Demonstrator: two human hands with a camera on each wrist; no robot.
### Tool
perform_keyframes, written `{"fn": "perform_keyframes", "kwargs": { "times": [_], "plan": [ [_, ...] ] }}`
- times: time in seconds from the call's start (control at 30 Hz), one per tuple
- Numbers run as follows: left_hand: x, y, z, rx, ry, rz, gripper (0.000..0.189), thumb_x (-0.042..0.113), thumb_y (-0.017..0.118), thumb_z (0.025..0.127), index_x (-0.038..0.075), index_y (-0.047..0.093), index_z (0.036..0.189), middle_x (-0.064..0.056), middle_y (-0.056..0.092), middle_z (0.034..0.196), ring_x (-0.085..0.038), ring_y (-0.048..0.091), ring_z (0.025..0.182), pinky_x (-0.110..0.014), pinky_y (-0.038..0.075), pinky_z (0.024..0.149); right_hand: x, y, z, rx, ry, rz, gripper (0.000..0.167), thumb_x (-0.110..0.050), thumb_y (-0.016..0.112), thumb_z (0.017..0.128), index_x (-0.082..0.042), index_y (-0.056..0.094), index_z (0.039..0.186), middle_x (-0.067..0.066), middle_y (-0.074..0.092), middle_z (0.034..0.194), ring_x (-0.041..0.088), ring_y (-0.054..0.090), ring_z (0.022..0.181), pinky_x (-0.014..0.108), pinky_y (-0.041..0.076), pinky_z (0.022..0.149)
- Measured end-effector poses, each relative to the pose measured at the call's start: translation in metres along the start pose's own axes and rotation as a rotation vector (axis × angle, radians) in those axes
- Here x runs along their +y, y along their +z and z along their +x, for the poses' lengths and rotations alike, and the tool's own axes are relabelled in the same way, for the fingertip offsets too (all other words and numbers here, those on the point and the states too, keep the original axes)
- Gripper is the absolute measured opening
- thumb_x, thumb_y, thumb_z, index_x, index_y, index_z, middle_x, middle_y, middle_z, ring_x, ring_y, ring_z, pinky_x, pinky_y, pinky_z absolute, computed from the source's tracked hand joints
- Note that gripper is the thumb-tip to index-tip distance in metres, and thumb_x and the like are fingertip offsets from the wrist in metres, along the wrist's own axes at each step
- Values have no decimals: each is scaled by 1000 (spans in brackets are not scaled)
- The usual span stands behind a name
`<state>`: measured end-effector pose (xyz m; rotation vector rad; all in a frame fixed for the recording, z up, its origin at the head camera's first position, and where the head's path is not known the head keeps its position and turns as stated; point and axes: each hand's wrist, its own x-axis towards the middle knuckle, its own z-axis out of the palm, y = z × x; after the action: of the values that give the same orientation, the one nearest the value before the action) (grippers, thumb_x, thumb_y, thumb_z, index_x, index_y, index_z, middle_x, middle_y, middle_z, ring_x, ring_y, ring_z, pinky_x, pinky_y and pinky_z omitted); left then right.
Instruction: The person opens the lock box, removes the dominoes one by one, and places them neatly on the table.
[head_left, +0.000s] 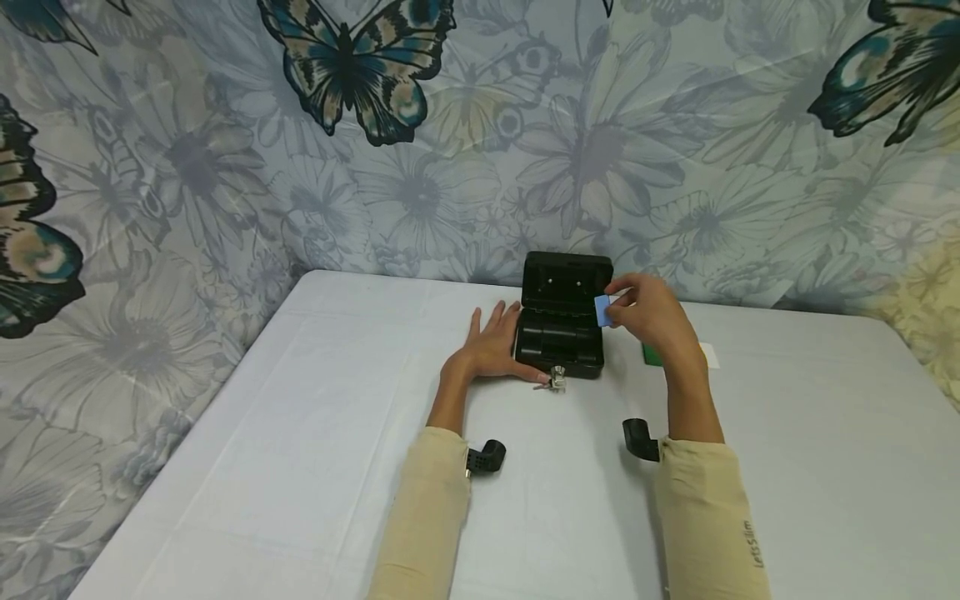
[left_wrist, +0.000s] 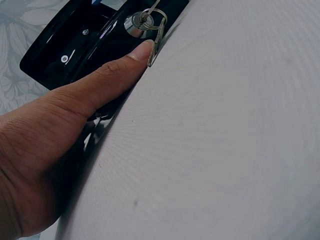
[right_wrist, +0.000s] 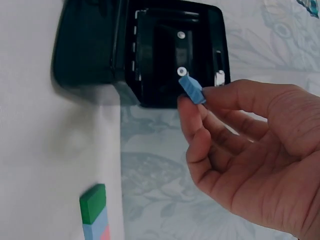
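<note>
A black cash box (head_left: 559,340) stands with its lid (head_left: 567,282) raised near the back of the table. Between thumb and fingers my right hand (head_left: 651,314) pinches a small flat blue block (head_left: 602,311), held by the right edge of the box; the right wrist view shows the same blue block (right_wrist: 192,90) in front of the lid. My left hand (head_left: 491,346) rests along the box's left side, fingers spread. Its thumb reaches across the front, close to the keys (left_wrist: 155,22) hanging from the lock (left_wrist: 135,25).
Right of the box lie a green block (right_wrist: 93,204), a light blue block (right_wrist: 95,229) and a pink piece (right_wrist: 105,234) side by side. A white piece (head_left: 709,356) shows behind my right wrist. Patterned cloth (head_left: 420,200) hangs behind the white table (head_left: 300,433).
</note>
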<state>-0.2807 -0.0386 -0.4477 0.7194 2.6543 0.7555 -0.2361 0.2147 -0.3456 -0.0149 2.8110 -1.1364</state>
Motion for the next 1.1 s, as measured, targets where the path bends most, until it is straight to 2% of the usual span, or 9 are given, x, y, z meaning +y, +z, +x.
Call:
{"fn": "perform_keyframes", "kwargs": {
  "times": [0.17,0.37,0.57,0.87,0.97,1.1],
  "plan": [
    [0,0,0,2,4,-1,128,60,85,76,20,9,170,-6,7,179,-27,-5,167,-56,-13,133,7,-6,-3,23,2,-9,43,-10,58,98,6,58,138,30,71,117,39,63,105,39,49,81],
    [1,0,-1,-1,0,-4,129,59,86,76,19,8,170,-5,7,179,-27,-5,167,-55,-13,133,16,-16,-6,20,38,20,44,-12,58,98,5,57,139,30,70,120,39,61,110,47,50,92],
    [1,0,-1,2,3,-6,129,59,86,76,19,8,170,-6,8,179,-28,-5,167,-56,-14,133,28,-25,-8,36,75,27,46,-13,58,98,5,57,140,28,72,117,38,62,109,42,49,90],
    [0,1,0,-1,-5,6,130,60,85,76,18,6,170,-5,7,179,-26,-5,167,-55,-13,133,39,-32,-12,49,102,41,47,-14,57,100,7,55,142,28,73,117,41,64,110,43,52,92],
    [0,2,0,-3,-9,6,131,59,85,76,17,5,170,-5,6,179,-26,-6,167,-54,-14,133,42,-34,-13,62,107,48,46,-13,57,100,8,56,141,24,76,111,40,66,106,41,52,90],
    [-2,4,3,5,-14,9,131,58,86,76,17,5,170,-4,5,179,-25,-8,167,-53,-17,133,46,-39,-13,73,123,34,47,-14,58,99,7,57,141,13,79,100,29,69,97,34,53,83]
  ]
}}
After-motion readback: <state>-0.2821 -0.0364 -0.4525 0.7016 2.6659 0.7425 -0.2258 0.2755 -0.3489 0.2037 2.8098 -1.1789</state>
